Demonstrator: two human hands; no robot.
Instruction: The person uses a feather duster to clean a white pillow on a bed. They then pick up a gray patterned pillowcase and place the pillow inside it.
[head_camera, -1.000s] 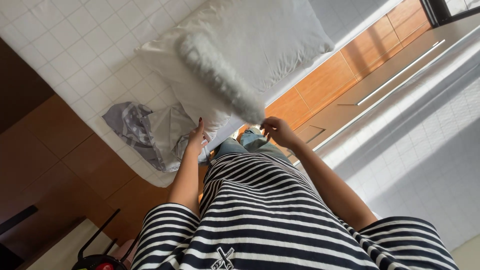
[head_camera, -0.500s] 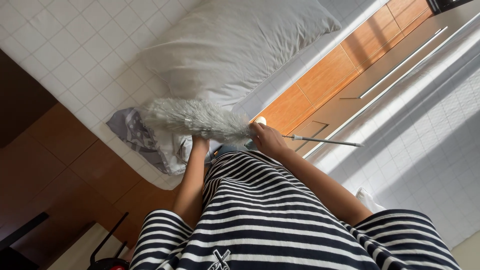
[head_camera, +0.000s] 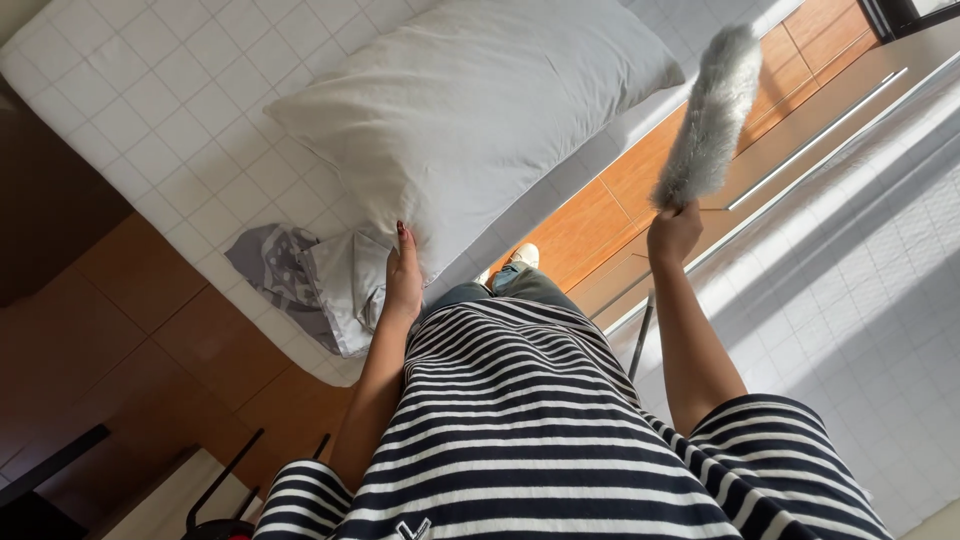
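Observation:
The head view looks straight down my striped shirt. My left hand (head_camera: 403, 273) rests flat, fingers together, against the near edge of a large white pillow (head_camera: 480, 110) lying on a white quilted bed (head_camera: 150, 110). My right hand (head_camera: 674, 233) is closed around the handle of a fluffy grey duster (head_camera: 710, 115), held up and away to the right of the pillow, over the wooden floor. A thin rod of the duster's handle (head_camera: 638, 350) runs down behind my right forearm.
A crumpled grey patterned cloth (head_camera: 310, 280) lies on the bed's corner beside my left hand. Wooden floor (head_camera: 590, 225) lies between the bed and a white wall with a long rail (head_camera: 815, 135). My foot in a white shoe (head_camera: 520, 258) stands by the bed. Dark furniture legs (head_camera: 225, 480) show at lower left.
The duster lay across the pillow's front edge; my right hand has swung it up and to the right, clear of the bed. My left hand has moved onto the pillow's edge.

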